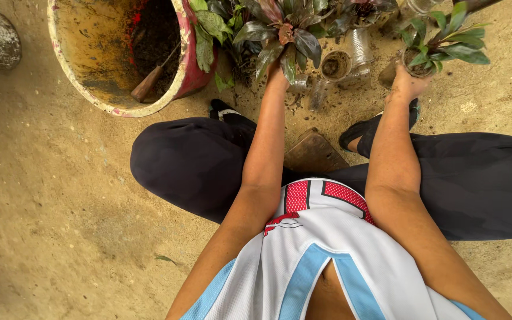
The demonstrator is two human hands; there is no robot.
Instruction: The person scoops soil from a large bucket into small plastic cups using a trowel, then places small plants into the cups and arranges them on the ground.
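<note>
Right hand (pixel 409 86) closed around small soil-filled clear plastic cup with green seedling (pixel 417 62), left hand (pixel 278 76) among dark purple-green leafy plants (pixel 285 26), grip apparently hidden by leaves, empty clear plastic cups (pixel 336 65) between hands, red-rimmed soil tub with wooden-handled trowel (pixel 149 83) left, sandy floor (pixel 60 195).

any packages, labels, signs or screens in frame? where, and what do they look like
No signs, screens or labelled packages in view.
Nearest things are containers:
Clear plastic cups: on the dirt ahead of the knees, empty or soil-smeared, one cup holding soil.
Small potted plant: in the right hand, green leaves.
Large tub: upper left, red outside, cream rim, soil and a wooden-handled tool inside.
Left hand reaches into dark-leaved plants.
</note>
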